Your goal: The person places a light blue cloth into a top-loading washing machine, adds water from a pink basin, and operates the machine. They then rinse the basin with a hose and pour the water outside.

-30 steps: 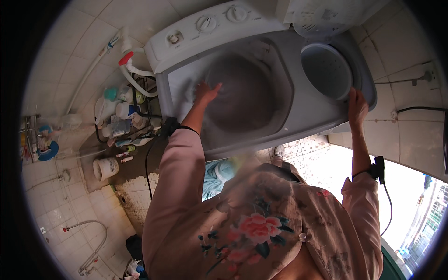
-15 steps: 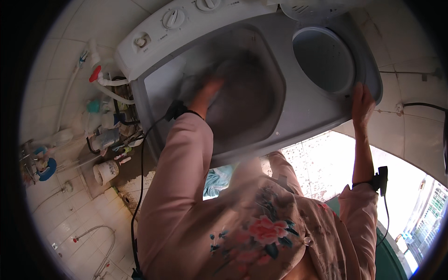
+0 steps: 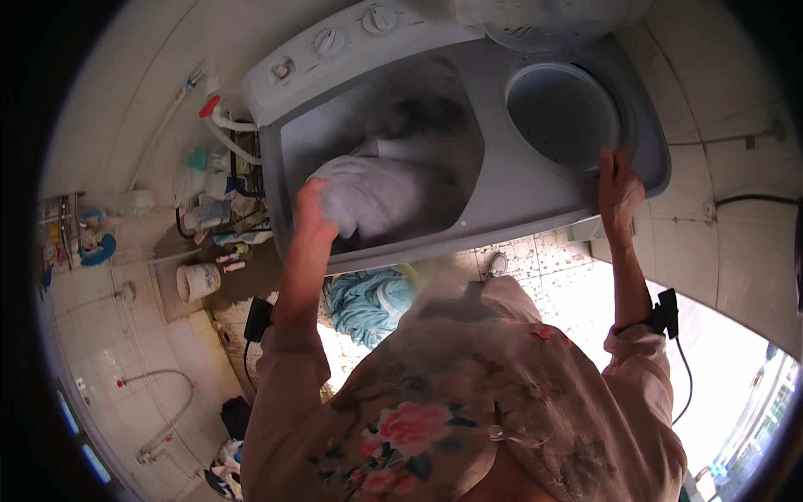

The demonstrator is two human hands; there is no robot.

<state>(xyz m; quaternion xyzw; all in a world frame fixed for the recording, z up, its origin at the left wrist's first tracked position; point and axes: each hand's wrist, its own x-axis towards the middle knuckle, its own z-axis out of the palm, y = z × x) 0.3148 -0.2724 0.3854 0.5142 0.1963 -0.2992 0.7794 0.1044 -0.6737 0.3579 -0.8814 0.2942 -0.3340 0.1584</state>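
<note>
My left hand (image 3: 316, 211) is closed round one end of a grey cloth (image 3: 381, 194), over the left front of the wash tub. Most of the cloth drapes into the tub of a grey-topped twin-tub washing machine (image 3: 493, 180). Dark, blurred laundry (image 3: 422, 113) lies deeper inside, hard to make out. My right hand (image 3: 620, 186) rests on the machine's top by the front right of the round spin tub (image 3: 562, 117). Its fingers are stretched out over the rim, with nothing seen in them.
Dials stand on the white control panel (image 3: 330, 42) at the back. A red-handled tap (image 3: 211, 106) and hose are left of the machine. On the floor lie a teal cloth bundle (image 3: 368, 303) and a white bucket (image 3: 197, 283). The spin tub's raised lid (image 3: 548, 23) is behind it.
My left hand has come up from inside the wash tub, moving left and nearer to me, drawing up the grey cloth. My right hand stays by the spin tub. The whole view has shifted slightly.
</note>
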